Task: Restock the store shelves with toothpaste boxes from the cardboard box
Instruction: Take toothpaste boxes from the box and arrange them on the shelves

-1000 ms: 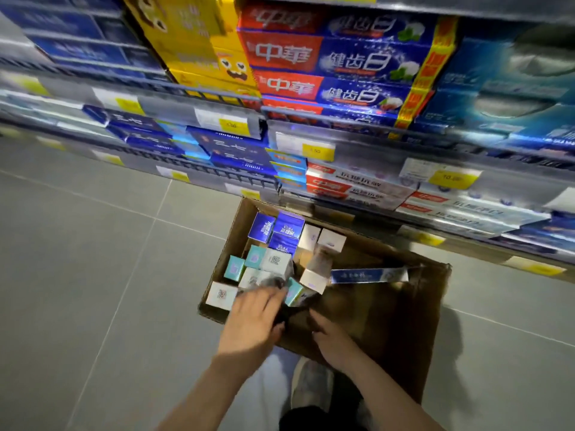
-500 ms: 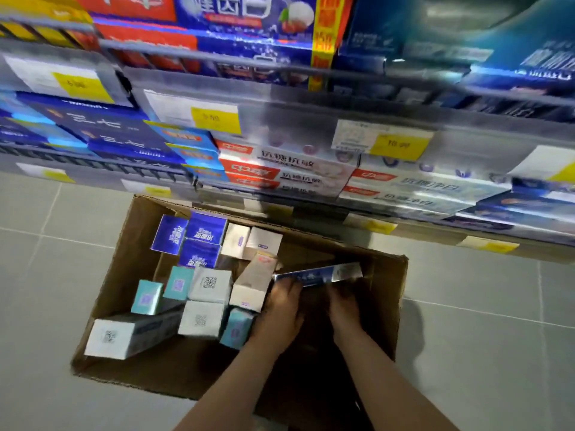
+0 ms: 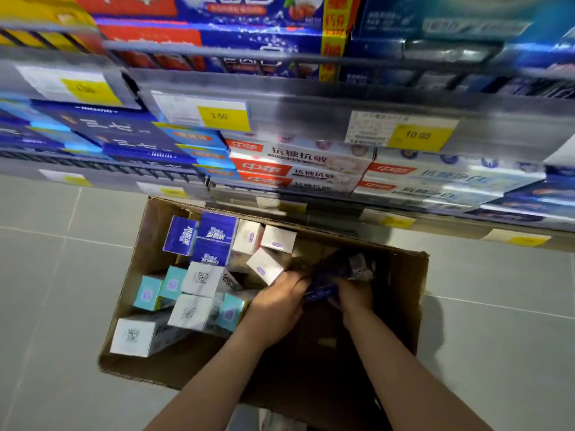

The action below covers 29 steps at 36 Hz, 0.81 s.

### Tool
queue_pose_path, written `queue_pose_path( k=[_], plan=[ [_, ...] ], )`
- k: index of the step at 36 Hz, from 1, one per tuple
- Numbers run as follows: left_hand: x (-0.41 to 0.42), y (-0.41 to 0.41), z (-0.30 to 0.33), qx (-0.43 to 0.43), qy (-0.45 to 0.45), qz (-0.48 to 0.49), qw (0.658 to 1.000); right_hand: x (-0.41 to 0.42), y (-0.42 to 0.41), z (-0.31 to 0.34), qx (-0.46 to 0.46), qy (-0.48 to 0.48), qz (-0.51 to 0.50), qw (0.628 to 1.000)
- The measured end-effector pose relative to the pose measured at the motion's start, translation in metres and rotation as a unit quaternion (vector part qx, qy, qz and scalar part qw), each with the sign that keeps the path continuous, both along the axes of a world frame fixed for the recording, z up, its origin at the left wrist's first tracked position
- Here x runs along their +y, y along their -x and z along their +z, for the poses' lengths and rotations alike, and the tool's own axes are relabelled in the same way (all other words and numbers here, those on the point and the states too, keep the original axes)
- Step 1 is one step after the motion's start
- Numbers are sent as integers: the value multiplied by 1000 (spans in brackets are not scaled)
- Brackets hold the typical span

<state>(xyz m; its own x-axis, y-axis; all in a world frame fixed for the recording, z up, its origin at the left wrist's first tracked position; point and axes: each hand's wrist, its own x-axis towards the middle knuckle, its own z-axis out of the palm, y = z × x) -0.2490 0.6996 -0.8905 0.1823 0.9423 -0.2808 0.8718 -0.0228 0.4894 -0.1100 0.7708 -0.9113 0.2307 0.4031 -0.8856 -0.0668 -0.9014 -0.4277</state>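
Gripping one long dark-blue toothpaste box (image 3: 334, 279) between them, your left hand (image 3: 275, 306) curls round its near end and your right hand (image 3: 353, 295) closes on it just beside; the box is blurred, so exactly where your fingers sit cannot be told. It lies low inside the cardboard box (image 3: 404, 275), on the open right side, next to the standing packs (image 3: 202, 278) crowded along the left. Lift it straight up and level so its far end clears the carton wall, and keep your left knuckles off the tilted white pack (image 3: 264, 264) they are nearly touching. The shelves (image 3: 311, 88) above hold flat-stacked boxes behind price tags (image 3: 417, 135), so turn yours label-out before sliding it in.
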Motion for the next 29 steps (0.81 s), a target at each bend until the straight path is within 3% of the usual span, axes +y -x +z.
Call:
queue_pose_path(
  k=[6,9,15,23,29],
  plan=[
    [-28,6,55,53,-25,-61,996,-40,-6,79,-38,-81,231,969],
    [-40,16,83,60,-48,-20,997,-50,-9,114,-54,-94,315,943],
    [-47,18,104,67,-89,51,992,-51,-13,151,-71,-125,339,930],
    [-45,16,84,232,-14,3,973,-41,-22,142,-62,-157,353,920],
    [-47,14,92,247,26,8,969,-43,-41,136,-102,-145,364,914]
  ],
)
